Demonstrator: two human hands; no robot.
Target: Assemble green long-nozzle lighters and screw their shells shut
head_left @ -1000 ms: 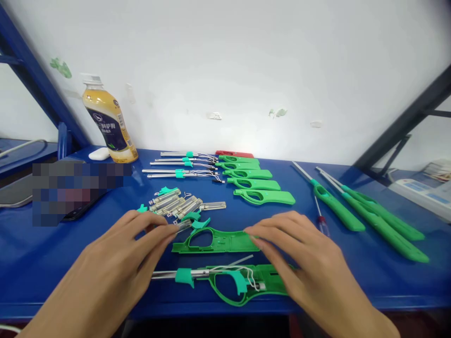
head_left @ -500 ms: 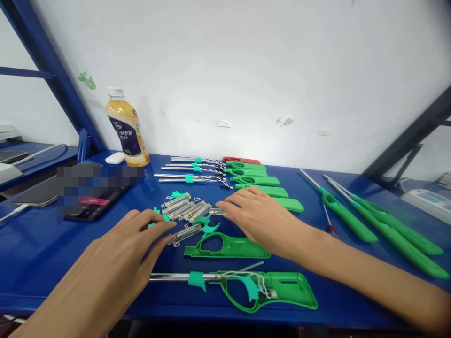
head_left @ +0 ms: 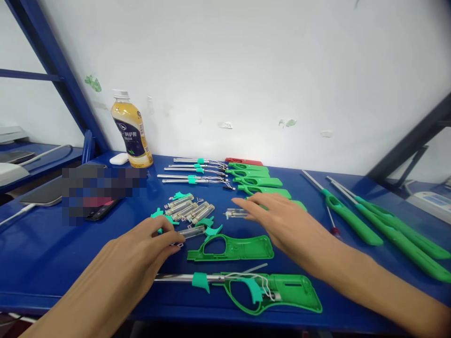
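Note:
My left hand (head_left: 148, 244) pinches the near end of a clear lighter fuel tank (head_left: 193, 232), which lies at the front of a pile of similar tanks (head_left: 185, 209). Another clear tank (head_left: 235, 213) sticks out from under the fingers of my right hand (head_left: 282, 223), gripped apart from the pile. Teal triggers (head_left: 213, 231) lie around the tanks. In front is an empty green handle half (head_left: 243, 248). Nearest me rests an opened lighter body (head_left: 299, 291) with its metal tube, teal trigger and white wires in place.
Metal tubes with wires (head_left: 192, 179) and green handle halves (head_left: 260, 180) line the back, beside a red half (head_left: 243, 161). Whole green lighters (head_left: 352, 225) and a screwdriver (head_left: 331, 220) lie right. A drink bottle (head_left: 132, 136) and phones (head_left: 42, 197) stand or lie left.
My right hand has moved right, drawing a tank away from the pile. My left fingers have closed on the end of the front tank. The view has shifted slightly.

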